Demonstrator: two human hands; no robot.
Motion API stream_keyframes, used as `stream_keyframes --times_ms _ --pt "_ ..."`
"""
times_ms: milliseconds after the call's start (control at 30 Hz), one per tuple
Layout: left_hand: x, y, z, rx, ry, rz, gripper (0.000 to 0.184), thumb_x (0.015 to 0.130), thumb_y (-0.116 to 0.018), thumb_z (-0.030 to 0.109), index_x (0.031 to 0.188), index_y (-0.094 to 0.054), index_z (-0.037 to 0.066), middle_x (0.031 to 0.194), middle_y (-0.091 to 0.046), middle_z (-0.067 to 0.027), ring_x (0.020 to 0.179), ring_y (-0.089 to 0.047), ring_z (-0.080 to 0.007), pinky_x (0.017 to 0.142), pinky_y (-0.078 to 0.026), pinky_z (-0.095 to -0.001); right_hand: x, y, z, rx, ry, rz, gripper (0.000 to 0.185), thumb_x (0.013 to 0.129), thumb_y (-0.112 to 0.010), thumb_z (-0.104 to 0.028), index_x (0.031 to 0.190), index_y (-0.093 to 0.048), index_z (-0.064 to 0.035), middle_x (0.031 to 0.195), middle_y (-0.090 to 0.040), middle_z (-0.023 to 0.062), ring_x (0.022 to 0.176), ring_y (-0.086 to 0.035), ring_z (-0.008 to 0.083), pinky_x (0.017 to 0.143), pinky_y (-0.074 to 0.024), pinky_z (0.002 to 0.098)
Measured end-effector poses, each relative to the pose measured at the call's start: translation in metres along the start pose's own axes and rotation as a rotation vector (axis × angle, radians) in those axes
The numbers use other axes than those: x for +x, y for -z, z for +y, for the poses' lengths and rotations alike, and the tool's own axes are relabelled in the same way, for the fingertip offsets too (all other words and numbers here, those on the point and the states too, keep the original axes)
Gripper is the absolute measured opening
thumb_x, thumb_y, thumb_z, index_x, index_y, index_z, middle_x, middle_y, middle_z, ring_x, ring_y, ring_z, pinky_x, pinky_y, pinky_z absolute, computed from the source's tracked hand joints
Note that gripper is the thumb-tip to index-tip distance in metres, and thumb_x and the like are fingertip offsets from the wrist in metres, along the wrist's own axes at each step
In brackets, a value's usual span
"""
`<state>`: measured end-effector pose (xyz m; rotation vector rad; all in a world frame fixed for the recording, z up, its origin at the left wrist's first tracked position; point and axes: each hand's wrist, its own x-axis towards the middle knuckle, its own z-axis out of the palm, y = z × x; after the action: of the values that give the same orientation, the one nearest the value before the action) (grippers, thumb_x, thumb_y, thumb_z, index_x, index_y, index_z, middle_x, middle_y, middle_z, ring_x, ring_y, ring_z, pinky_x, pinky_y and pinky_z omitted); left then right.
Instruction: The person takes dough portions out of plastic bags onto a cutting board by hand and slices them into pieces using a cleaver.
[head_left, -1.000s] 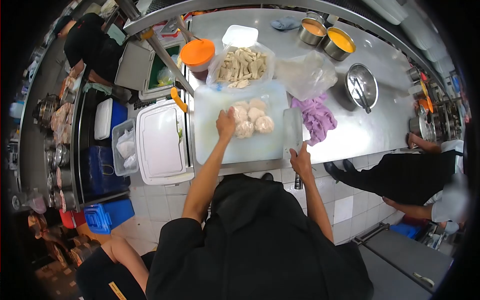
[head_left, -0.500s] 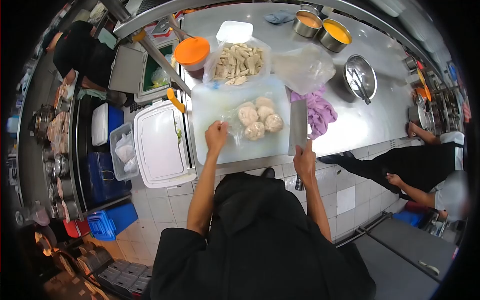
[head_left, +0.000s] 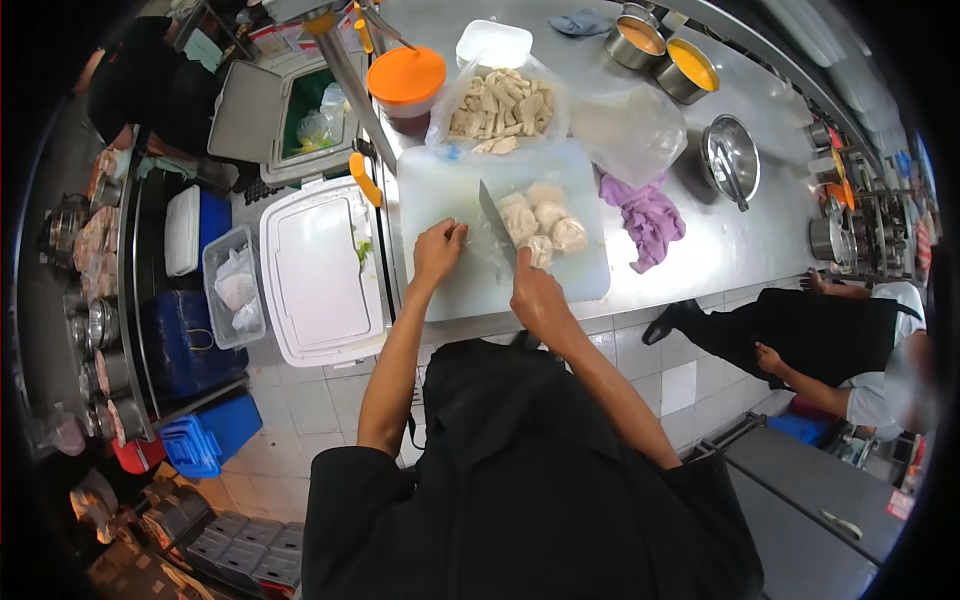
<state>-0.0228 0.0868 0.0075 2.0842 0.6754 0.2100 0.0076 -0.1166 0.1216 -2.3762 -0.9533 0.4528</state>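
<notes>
On the white cutting board (head_left: 425, 180) lies a clear plastic bag (head_left: 478, 245) with several pale round lumps (head_left: 545, 215) inside, like balls of dough or meat. My left hand (head_left: 438, 252) is closed at the bag's left end, its fingertips pinching the film. A cleaver (head_left: 495, 215) is in my right hand (head_left: 540, 298), fingers wrapped round its handle. Its blade points away from me and crosses the bag just left of the lumps. Whether the edge touches the film I cannot tell.
Behind the board are a bag of pale cut strips (head_left: 505, 108) and an orange-lidded tub (head_left: 405, 78). To the right lie a purple cloth (head_left: 648, 222) and a steel bowl (head_left: 730, 155). A white-lidded bin (head_left: 322, 275) stands left. A co-worker (head_left: 830, 340) is at right.
My right hand has brought the cleaver left from the board's right edge onto the bag beside the lumps. My left hand stays at the bag's end. The view has shifted slightly.
</notes>
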Motion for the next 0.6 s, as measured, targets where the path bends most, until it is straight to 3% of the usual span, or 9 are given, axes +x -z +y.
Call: stream_keyframes --times_ms 100,233,333,400,467,533,600 --pt "-0.002 -0.003 0.003 0.065 0.039 0.019 0.031 0.093 -0.058 0.032 0.077 -0.060 0.005 0.066 -0.062 -0.0123 0.065 -0.059 -0.0347 0.061 -0.045 -0.0437 0.009 -0.006 0.002 -0.010 -0.063 -0.024 0.036 0.076 -0.049 0.006 0.109 -0.034 0.0094 0.068 -0.058 0.0344 0.068 -0.058 0.0541 0.062 -0.0453 0.0605" --pt "-0.001 -0.005 0.004 0.047 0.049 0.044 0.031 0.094 -0.057 0.032 0.077 -0.060 0.006 0.065 -0.060 -0.0129 0.064 -0.059 -0.0349 0.060 -0.044 -0.0442 0.010 -0.008 0.000 -0.026 -0.122 -0.067 0.036 0.077 -0.050 0.005 0.108 -0.034 0.0098 0.070 -0.058 0.0355 0.070 -0.058 0.0550 0.063 -0.0458 0.0599" --pt "0.000 -0.007 0.003 0.048 0.068 0.052 0.029 0.094 -0.057 0.032 0.079 -0.062 0.007 0.066 -0.061 -0.0130 0.064 -0.059 -0.0352 0.060 -0.044 -0.0442 -0.008 0.004 -0.002 -0.069 -0.149 -0.152 0.041 0.082 -0.047 0.001 0.118 -0.034 0.0140 0.073 -0.061 0.0337 0.073 -0.061 0.0528 0.067 -0.0477 0.0593" --pt "-0.002 -0.010 0.001 0.017 0.027 0.152 0.029 0.094 -0.057 0.034 0.081 -0.064 0.009 0.067 -0.062 -0.0123 0.064 -0.060 -0.0343 0.060 -0.045 -0.0436 -0.052 0.025 -0.011 -0.118 -0.233 -0.310 0.035 0.083 -0.050 -0.001 0.113 -0.034 0.0067 0.076 -0.060 0.0372 0.075 -0.059 0.0551 0.071 -0.0469 0.0590" --pt "0.009 -0.003 -0.014 -0.027 0.041 0.107 0.029 0.093 -0.058 0.035 0.083 -0.065 0.009 0.067 -0.063 -0.0121 0.065 -0.061 -0.0332 0.061 -0.045 -0.0431 -0.083 0.033 0.000 -0.172 -0.396 -0.462 0.035 0.085 -0.051 -0.006 0.114 -0.035 0.0048 0.078 -0.062 0.0357 0.076 -0.060 0.0537 0.073 -0.0464 0.0595" --pt "0.009 0.007 -0.018 -0.062 0.062 0.057 0.030 0.093 -0.059 0.036 0.084 -0.066 0.009 0.068 -0.064 -0.0118 0.066 -0.062 -0.0321 0.061 -0.046 -0.0426 -0.107 0.038 0.015 -0.172 -0.399 -0.492 0.035 0.087 -0.052 -0.008 0.115 -0.035 0.0039 0.077 -0.062 0.0351 0.076 -0.061 0.0527 0.072 -0.0458 0.0598" --pt "0.014 0.022 -0.009 0.110 0.074 -0.046 0.031 0.092 -0.061 0.040 0.090 -0.068 0.009 0.073 -0.066 -0.0107 0.069 -0.063 -0.0298 0.062 -0.047 -0.0418 -0.115 0.046 0.027 -0.172 -0.386 -0.508 0.036 0.089 -0.053 -0.011 0.116 -0.035 0.0029 0.077 -0.062 0.0345 0.076 -0.061 0.0518 0.071 -0.0453 0.0601"
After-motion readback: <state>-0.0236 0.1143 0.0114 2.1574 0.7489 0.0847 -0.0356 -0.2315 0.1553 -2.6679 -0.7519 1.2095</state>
